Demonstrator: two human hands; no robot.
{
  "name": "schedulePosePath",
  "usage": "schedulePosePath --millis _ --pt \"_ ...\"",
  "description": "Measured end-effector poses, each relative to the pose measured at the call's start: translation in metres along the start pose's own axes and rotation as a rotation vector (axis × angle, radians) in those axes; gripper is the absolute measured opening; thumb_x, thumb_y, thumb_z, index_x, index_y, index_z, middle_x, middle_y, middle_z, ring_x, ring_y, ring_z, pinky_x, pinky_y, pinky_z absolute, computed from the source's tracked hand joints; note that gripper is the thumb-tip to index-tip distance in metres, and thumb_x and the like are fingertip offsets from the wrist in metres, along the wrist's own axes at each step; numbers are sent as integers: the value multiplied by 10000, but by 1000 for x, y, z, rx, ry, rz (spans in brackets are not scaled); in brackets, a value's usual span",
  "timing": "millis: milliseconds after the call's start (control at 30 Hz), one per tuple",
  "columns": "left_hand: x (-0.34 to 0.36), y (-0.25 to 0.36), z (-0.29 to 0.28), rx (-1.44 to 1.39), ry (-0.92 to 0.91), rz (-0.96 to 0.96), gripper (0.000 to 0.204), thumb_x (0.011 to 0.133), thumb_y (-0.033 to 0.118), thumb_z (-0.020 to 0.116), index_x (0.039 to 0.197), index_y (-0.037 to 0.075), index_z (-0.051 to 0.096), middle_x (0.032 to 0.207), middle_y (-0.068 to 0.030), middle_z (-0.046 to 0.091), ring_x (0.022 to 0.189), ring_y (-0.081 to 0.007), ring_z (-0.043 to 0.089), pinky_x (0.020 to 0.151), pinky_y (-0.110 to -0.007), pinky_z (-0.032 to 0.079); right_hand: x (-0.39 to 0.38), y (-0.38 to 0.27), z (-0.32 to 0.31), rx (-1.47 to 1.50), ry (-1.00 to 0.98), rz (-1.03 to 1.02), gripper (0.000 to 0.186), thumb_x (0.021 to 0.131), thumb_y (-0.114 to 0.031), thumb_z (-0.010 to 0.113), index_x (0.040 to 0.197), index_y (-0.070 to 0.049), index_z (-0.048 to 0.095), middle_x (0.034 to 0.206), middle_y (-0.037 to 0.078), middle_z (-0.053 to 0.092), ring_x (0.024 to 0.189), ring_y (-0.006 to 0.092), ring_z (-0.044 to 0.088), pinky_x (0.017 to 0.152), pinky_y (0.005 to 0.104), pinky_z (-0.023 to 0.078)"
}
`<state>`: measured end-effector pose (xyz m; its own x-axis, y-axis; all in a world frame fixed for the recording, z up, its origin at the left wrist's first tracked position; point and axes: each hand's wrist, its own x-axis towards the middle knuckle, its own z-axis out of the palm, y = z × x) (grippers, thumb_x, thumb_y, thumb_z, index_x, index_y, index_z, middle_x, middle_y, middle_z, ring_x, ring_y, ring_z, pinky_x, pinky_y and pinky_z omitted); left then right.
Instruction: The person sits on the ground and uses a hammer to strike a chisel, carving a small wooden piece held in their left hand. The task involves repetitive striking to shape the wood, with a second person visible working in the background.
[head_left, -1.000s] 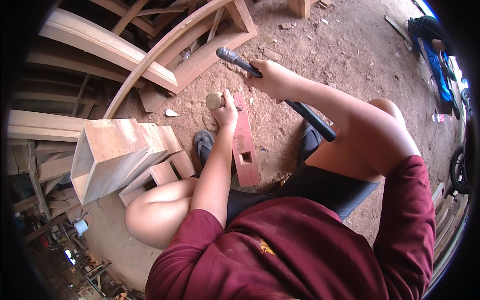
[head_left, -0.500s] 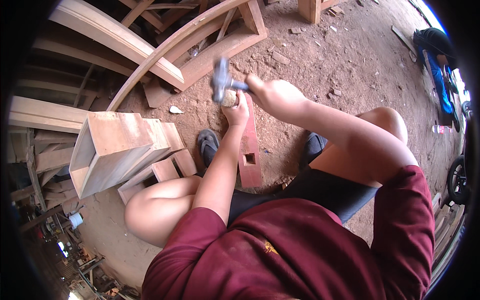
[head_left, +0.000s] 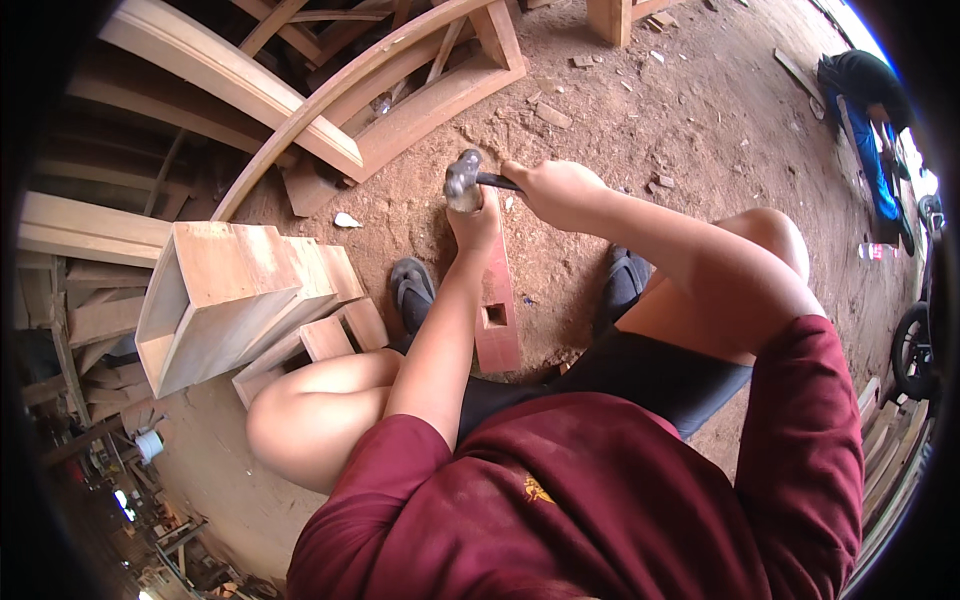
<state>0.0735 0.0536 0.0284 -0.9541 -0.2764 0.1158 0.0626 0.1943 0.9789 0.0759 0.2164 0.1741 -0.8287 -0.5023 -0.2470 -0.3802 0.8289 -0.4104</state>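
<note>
My left hand grips an upright chisel over a red wooden board; the chisel's handle is mostly hidden under the hammer head. My right hand holds the hammer by its dark handle, with the metal head right on or just above the chisel's top. The board lies between my sandaled feet and has a square hole in its near part.
Curved wooden frames and beams stand at upper left. Stacked wooden box pieces are beside my left leg. A wooden post is at the top. At right are a blue-and-black heap, a bottle and a black wheel.
My right hand has moved lower and turned the hammer, bringing its head down over the chisel. My left hand has shifted slightly right and still holds the chisel.
</note>
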Motion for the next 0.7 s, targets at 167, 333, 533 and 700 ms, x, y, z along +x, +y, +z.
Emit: schedulePosePath --millis 167,333,533,700 --pt "-3 1 -11 35 73 7 189 922 137 621 793 1 590 687 -56 636 578 -137 611 494 -296 436 -2 6 -2 335 129 77 343 928 -336 617 1101 -41 587 872 224 670 831 387 667 758 476 508" --pt "-8 -15 -16 42 107 121 226 952 135 593 766 10 562 697 -55 620 618 -131 602 534 -299 442 2 12 -11 429 178 91 351 921 -345 635 1039 -16 602 836 203 663 788 351 669 733 454 505" --pt "-11 -21 -23 -36 37 176 199 952 127 598 788 22 554 684 -28 590 599 -119 564 548 -291 451 1 1 -26 562 55 232 448 976 -458 525 984 -15 592 776 170 627 727 294 640 709 443 487" --pt "-11 -19 -20 -46 92 124 208 949 132 608 781 22 552 679 -27 590 596 -115 568 550 -279 458 -2 -2 -28 581 102 167 475 1018 -452 428 960 -7 582 751 159 613 702 275 629 702 448 481"
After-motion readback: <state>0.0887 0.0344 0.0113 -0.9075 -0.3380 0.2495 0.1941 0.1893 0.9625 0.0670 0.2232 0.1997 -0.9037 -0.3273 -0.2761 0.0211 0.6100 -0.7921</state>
